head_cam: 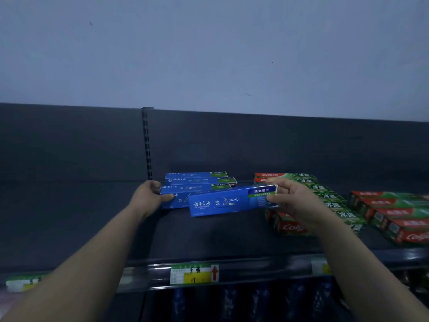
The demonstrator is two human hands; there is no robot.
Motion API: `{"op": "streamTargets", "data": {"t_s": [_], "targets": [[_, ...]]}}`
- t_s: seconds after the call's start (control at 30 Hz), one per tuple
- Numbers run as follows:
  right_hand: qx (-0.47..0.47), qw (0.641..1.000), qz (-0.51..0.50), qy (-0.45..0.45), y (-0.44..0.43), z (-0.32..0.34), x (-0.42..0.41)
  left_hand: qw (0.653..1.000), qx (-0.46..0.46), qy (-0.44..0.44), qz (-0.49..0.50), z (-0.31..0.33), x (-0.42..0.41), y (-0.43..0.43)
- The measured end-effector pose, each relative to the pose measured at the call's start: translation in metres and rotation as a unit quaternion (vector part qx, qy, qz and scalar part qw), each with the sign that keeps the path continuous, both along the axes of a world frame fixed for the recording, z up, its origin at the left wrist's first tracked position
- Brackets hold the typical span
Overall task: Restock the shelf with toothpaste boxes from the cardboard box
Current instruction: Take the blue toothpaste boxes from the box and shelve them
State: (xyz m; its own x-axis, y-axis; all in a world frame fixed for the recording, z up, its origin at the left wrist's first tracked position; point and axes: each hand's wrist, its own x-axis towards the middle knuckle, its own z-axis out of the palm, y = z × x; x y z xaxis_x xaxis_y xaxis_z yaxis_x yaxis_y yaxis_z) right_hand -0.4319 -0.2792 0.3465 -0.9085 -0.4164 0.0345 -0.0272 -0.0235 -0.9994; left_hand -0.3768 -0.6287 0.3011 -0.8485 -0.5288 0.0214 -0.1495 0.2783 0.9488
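A blue toothpaste box (228,202) hangs tilted just above the dark shelf (209,240), and my right hand (290,201) pinches its right end between thumb and fingers. Behind it stands a row of three more blue boxes (197,182). My left hand (151,196) grips the left end of the frontmost box of that row (185,194). The cardboard box is out of view.
To the right lie rows of green-and-red toothpaste boxes (325,201), with another row (394,217) further right. A slotted upright post (147,145) rises at the shelf's back. Price labels (193,274) sit on the front rail; blue bottles (260,303) stand on the shelf below.
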Motion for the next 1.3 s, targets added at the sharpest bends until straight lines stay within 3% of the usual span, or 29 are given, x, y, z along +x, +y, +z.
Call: {"op": "streamTargets", "data": {"t_s": [0.23,0.57,0.9,1.3], "targets": [[0.113,0.994,0.008,0.008,-0.04,-0.012,-0.016,0.999,-0.047,-0.012,0.005,-0.004,-0.007,-0.011],[0.29,0.954,-0.02,0.07,-0.074,-0.013,-0.02,0.999,0.017,-0.004,-0.033,-0.006,-0.002,-0.017],[0.296,0.951,-0.056,0.072,-0.087,-0.023,-0.024,0.997,0.073,0.004,-0.04,-0.004,0.0,-0.007],[0.277,0.956,-0.054,0.084,-0.082,-0.027,-0.016,0.997,0.044,0.007,-0.065,-0.007,0.003,-0.009]]}}
